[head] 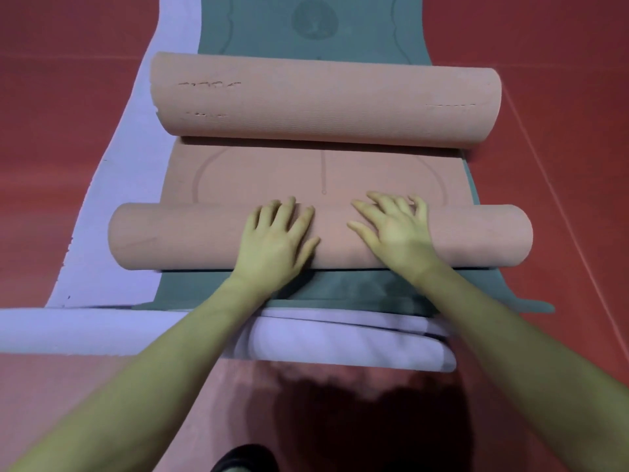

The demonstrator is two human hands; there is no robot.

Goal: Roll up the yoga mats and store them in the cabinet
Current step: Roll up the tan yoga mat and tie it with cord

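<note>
Down at the bottom edge, a dark shoe (243, 458) on the red floor (68, 97), and both bare forearms reach forward over a lilac mat (340, 345), its near end folded into a soft, thick bundle. Past that lies a flat grey-green mat (340, 291), matte and smooth. On it, the pink mat (272, 172), and here are the hands: the left hand (277, 235) and right hand (396, 228) both lie palm-down on the near roll (170, 235), fingers spread and nearly straight, pressing on its rounded top, gripping nothing. The roll is a tight, even cylinder lying crosswise. Beyond the fingertips a short flat stretch of pink shows faint curved lines and a centre line. Then the far roll (323, 100), fatter, finely ribbed, with small scuffs. Beyond it the grey-green mat runs on, with a round emblem.
</note>
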